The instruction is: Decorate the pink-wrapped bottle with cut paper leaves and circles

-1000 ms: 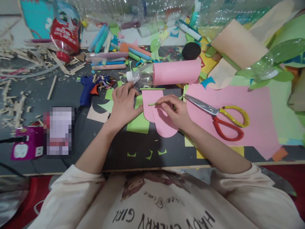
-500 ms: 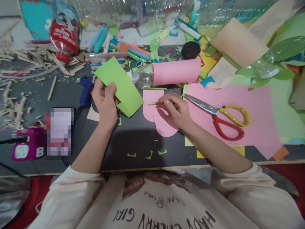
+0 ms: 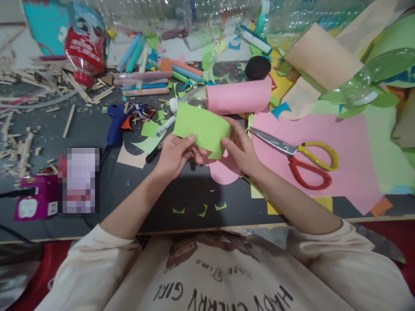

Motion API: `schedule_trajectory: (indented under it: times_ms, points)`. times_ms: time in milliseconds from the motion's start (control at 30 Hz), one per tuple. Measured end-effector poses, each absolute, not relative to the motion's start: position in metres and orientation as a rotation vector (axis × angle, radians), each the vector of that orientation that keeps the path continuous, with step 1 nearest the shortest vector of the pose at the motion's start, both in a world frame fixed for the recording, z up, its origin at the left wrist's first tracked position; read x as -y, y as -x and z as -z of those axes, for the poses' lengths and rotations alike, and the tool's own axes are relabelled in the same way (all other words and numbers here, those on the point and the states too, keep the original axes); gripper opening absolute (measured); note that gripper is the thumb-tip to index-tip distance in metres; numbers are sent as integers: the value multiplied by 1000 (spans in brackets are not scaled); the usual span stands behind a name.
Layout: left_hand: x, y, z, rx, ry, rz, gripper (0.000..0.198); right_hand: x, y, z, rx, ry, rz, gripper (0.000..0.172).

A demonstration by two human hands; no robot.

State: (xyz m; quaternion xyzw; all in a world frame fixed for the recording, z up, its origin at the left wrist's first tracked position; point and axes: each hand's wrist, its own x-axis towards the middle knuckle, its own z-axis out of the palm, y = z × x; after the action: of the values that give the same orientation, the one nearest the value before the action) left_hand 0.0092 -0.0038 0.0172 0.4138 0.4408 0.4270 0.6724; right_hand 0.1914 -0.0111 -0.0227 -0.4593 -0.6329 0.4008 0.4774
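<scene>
A light green piece of paper [image 3: 201, 128], slightly curved, is held up between my two hands. My left hand [image 3: 177, 156] pinches its lower left part, thumb on top. At its right end, my right hand [image 3: 241, 144] grips the edge between thumb and fingers. Beneath them lies a pink paper piece with a rounded end [image 3: 225, 169], partly covered by the green paper. Scissors [image 3: 292, 151] with one yellow and one red handle rest on a large pink sheet [image 3: 350, 151] to the right. Just beyond the green paper is a clear bottle wrapped in pink paper [image 3: 240, 97].
A blue glue gun [image 3: 116, 123] and a phone [image 3: 81, 179] lie on the left, near a purple box [image 3: 37, 196]. Wooden sticks [image 3: 24, 142] are scattered there. Markers [image 3: 145, 82] and a red-labelled bottle [image 3: 86, 52] stand behind. Green scraps [image 3: 202, 210] lie near the front edge.
My left hand has brought the green paper rightward, over the pink pieces. My right hand has taken its right end; the thin green strip it held is no longer visible.
</scene>
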Motion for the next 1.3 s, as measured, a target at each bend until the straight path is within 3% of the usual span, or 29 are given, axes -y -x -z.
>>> schedule_trajectory:
  times_ms: [167, 333, 500, 1033, 1300]
  points:
    - [-7, -1, -7, -1001, -990, -1059, 24, 8, -196, 21, 1421, 1200, -1001, 36]
    - [-22, 12, 0, -1082, -1138, -1511, 20, 5, -198, 24, 1308, 1243, -926, 21]
    - [-22, 17, 2, -1253, -1329, -1669, 28, 3, -201, 27, 1261, 1250, -929, 12]
    - [-34, 25, 2, -1158, -1296, -1692, 49, 12, -196, 13, 1773, 1043, -1110, 26]
    - [-26, 25, 2, -1255, -1416, -1531, 28, 14, -193, 14, 1875, 1077, -1031, 31]
